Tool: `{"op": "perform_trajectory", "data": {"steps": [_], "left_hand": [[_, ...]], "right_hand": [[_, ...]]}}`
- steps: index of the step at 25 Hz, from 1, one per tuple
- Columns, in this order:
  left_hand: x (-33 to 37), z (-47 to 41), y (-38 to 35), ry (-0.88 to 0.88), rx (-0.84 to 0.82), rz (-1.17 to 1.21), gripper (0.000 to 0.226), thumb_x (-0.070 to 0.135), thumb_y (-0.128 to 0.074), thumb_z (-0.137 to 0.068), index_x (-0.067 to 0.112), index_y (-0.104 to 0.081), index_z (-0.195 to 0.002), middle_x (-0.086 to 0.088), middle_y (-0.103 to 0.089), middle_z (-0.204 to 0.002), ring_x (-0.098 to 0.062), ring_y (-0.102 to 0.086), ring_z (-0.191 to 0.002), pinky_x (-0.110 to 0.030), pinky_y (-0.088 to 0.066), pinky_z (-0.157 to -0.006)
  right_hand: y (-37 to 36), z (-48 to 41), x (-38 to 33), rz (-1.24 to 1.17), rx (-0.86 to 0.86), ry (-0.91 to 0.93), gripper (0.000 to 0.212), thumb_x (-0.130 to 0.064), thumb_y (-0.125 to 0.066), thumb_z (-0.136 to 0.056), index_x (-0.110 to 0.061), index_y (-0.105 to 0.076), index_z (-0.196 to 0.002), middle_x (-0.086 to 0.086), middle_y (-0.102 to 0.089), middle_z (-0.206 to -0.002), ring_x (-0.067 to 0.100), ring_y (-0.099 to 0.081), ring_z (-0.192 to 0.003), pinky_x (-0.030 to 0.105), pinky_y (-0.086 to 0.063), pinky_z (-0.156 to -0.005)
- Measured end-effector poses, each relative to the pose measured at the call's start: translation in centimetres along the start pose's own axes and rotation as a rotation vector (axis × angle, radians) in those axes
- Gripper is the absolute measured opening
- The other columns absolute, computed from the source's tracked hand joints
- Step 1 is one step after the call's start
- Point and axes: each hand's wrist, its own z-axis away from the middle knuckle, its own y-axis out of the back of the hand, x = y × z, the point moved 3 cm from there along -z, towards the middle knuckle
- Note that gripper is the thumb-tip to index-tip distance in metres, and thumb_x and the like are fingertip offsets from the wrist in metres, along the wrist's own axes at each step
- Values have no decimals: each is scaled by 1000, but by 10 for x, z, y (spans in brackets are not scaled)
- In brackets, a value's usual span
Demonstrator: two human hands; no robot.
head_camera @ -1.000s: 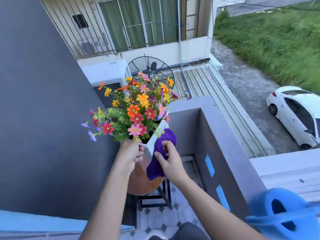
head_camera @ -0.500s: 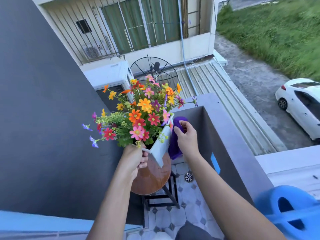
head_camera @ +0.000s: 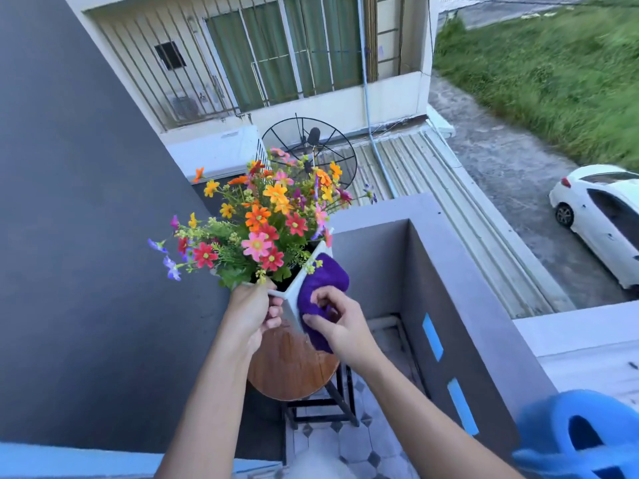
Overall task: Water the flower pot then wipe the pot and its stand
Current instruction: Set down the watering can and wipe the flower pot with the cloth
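Both busy on the white flower pot (head_camera: 294, 299), atop the round wooden stand (head_camera: 294, 368) beside the grey balcony wall (head_camera: 432, 271). Left hand (head_camera: 252, 314) curled round the near corner, probably bracing against tipping. Right hand (head_camera: 340, 321) bunched on the purple cloth (head_camera: 321, 281), pressing it flat to the pot's right face. Blue watering can (head_camera: 584, 440) parked aside, so watering likely finished.

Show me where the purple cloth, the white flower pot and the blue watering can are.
purple cloth (head_camera: 323, 280), head view, on the upper fold above the right hand.
white flower pot (head_camera: 294, 300), head view, on its near corner face.
blue watering can (head_camera: 553, 430), head view, on the body at lower right.
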Motion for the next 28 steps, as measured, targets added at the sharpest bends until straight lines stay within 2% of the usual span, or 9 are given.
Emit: {"op": "perform_trajectory", "data": {"steps": [5, 7, 9, 12, 16, 18, 22, 24, 28], "left_hand": [[-13, -6, 2, 6, 26, -1, 21, 3, -43, -95, 5, -48, -75, -7, -42, -56, -6, -35, -29, -15, -24, -32], [-16, -7, 2, -1, 29, 21, 23, 4, -43, -96, 5, -48, -73, -7, -42, -56, -7, -35, -29, -15, -24, -32], [-16, -7, 1, -8, 26, 30, 26, 4, -45, -95, 5, -47, -69, -7, -43, -54, -7, -35, -29, -15, -23, -32], [-20, -2, -1, -20, -11, -37, 29, 3, -42, -96, 5, -47, -67, -7, -45, -54, -8, -35, -32, -16, -23, -33], [-25, 1, -4, -8, -53, -62, 25, 6, -43, -95, 3, -49, -71, -6, -45, -56, -9, -35, -35, -19, -23, -34], [-23, 5, -11, 9, -58, -40, 26, 5, -44, -94, 4, -48, -68, -6, -44, -56, -9, -35, -35, -18, -23, -34], [-11, 7, -18, 8, -28, 26, 24, 4, -46, -93, 5, -47, -69, -6, -45, -57, -9, -36, -35, -17, -24, -33], [-1, 6, -17, -4, -27, 51, 23, 4, -46, -92, 5, -46, -69, -7, -43, -58, -9, -36, -33, -16, -24, -33], [9, 4, -14, -12, -24, 67, 26, 2, -48, -92, 7, -44, -67, -7, -41, -57, -8, -36, -30, -15, -23, -33]], "right_hand": [[-1, 11, 38, -112, 117, -239, 15, -5, -73, -85, -14, -61, -83, -8, -58, -79, 9, -50, -73, 23, -41, -71], [-2, 10, 37, -111, 153, -257, 12, -8, -74, -85, -12, -63, -84, -9, -59, -78, 9, -52, -73, 25, -41, -70], [-1, 0, 30, -156, 239, -224, 9, -14, -76, -85, -14, -68, -88, -7, -66, -84, 10, -57, -78, 29, -46, -75], [21, -31, 19, -285, 435, -236, 27, -30, -82, -76, -16, -75, -99, 6, -76, -99, 17, -65, -88, 44, -54, -87], [41, -45, 7, -306, 476, -234, 28, -27, -79, -77, -18, -76, -103, 8, -77, -106, 20, -67, -91, 51, -54, -95], [36, -31, -1, -207, 445, -184, 27, -26, -78, -80, -18, -74, -106, 7, -76, -108, 17, -65, -94, 45, -53, -94], [17, -8, -15, -120, 289, -50, 19, -9, -75, -86, -21, -72, -101, -2, -72, -102, 11, -62, -94, 24, -50, -87], [14, -3, -20, -49, 218, 13, 24, -4, -75, -85, -24, -71, -98, -9, -71, -100, 7, -61, -91, 19, -47, -85], [11, 8, -16, 134, 107, 122, 30, 7, -72, -78, -20, -72, -92, -2, -69, -99, 5, -61, -88, 16, -45, -81]]}}
